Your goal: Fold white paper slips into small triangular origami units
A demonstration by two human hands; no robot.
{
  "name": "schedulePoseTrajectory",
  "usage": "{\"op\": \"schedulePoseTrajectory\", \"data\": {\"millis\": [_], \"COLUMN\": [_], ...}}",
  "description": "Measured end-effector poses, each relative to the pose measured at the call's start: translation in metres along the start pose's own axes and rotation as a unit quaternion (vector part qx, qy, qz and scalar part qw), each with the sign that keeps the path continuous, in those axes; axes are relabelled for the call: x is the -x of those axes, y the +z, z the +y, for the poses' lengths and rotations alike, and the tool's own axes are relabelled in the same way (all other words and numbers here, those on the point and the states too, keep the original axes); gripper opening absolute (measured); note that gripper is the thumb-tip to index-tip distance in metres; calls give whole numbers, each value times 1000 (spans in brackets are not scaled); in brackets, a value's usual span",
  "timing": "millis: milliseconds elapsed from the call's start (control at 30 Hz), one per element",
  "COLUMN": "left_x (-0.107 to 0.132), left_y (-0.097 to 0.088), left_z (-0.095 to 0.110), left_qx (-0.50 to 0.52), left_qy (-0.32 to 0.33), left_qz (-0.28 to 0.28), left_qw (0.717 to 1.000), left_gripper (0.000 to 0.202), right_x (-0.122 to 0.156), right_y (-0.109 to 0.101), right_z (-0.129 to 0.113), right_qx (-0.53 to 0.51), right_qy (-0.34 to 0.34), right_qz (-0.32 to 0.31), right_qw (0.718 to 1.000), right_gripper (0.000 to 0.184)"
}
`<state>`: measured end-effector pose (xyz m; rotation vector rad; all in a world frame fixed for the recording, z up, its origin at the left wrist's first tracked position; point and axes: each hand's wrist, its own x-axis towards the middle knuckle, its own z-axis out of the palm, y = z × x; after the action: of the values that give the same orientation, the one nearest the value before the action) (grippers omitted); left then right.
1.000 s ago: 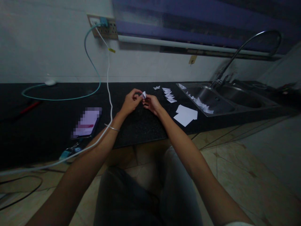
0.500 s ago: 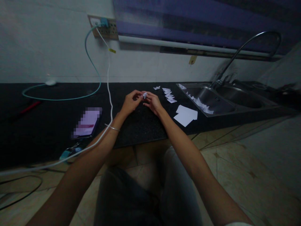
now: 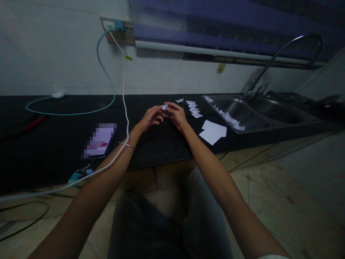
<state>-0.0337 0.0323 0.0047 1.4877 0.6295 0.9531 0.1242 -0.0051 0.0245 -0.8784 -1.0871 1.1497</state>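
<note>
A small folded white paper boat (image 3: 164, 107) is held between my two hands above the dark counter. My left hand (image 3: 151, 117) pinches it from the left with thumb and forefinger, the other fingers curled below. From the right, my right hand (image 3: 176, 114) grips it with its fingertips. Just beyond my right hand stands one finished paper boat (image 3: 179, 100). Right of that, several more paper boats (image 3: 193, 109) are lined up in a row. A loose pile of blank white paper sheets (image 3: 212, 132) lies on the counter to the right of my right forearm.
A steel sink (image 3: 258, 115) with a tall faucet is at the right; many folded papers (image 3: 229, 119) lie along its left side. A phone (image 3: 99, 141) rests left of my left forearm. A white cable (image 3: 126, 108) crosses that forearm. A teal cable (image 3: 99, 54) runs from the wall socket.
My left hand has lowered slightly and shifted left, its fingers curling more. The paper boat has turned and moved a little left. My right hand has stayed almost in place.
</note>
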Motion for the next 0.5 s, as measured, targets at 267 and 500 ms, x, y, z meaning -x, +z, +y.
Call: {"op": "schedulePoseTrajectory", "data": {"millis": [267,500], "left_x": [7,2], "left_y": [5,1], "left_z": [9,6], "left_qx": [4,-39], "left_qy": [10,21], "left_qz": [11,54], "left_qw": [1000,998], "left_gripper": [29,20], "right_x": [-4,-9], "right_y": [-3,-8], "right_z": [7,8], "right_qx": [54,81], "right_qy": [-69,-95], "right_qz": [-26,20], "right_qw": [996,992], "right_gripper": [27,24]}}
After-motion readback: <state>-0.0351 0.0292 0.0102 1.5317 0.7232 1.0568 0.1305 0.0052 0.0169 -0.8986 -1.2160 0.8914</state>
